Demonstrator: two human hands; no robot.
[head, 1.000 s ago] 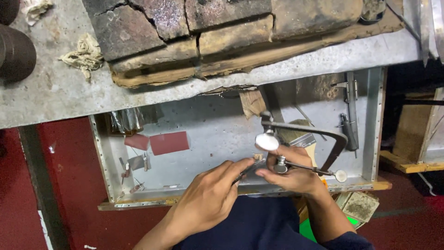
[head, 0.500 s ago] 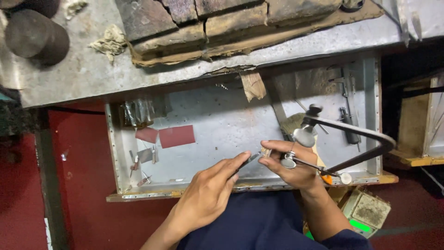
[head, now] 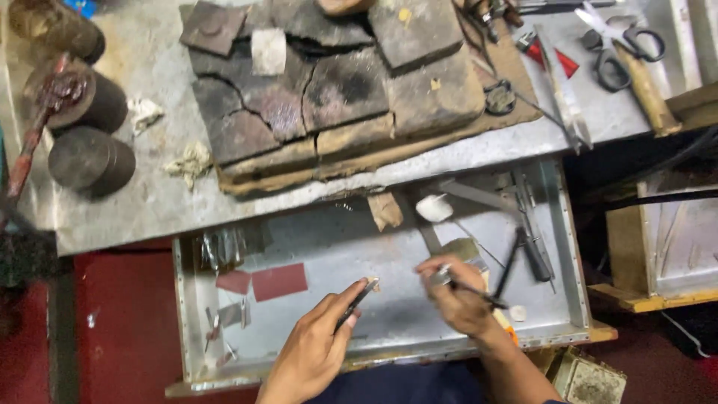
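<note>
My left hand [head: 318,346] pinches a thin dark rod-like tool [head: 354,305] over a metal drawer tray [head: 184,314], and a tiny pale piece [head: 372,283] sits at the tool's tip. A short way to the right, my right hand [head: 458,298] is motion-blurred. It grips a small saw frame [head: 510,271] by its handle end, whose orange tip [head: 509,330] shows beside my wrist. The two hands are apart and do not touch.
In the tray lie red sandpaper pieces [head: 278,281], metal scraps [head: 224,314], a white lump [head: 434,207] and dark hand tools [head: 535,258]. The bench above holds cracked fire bricks [head: 336,97], dark cylinders [head: 91,158], scissors [head: 624,39] and long tweezers [head: 562,97].
My hands have drawn apart; the left now holds the thin tool on its own. The right hand has swung the saw frame in from the right. The view has tilted up over the bench.
</note>
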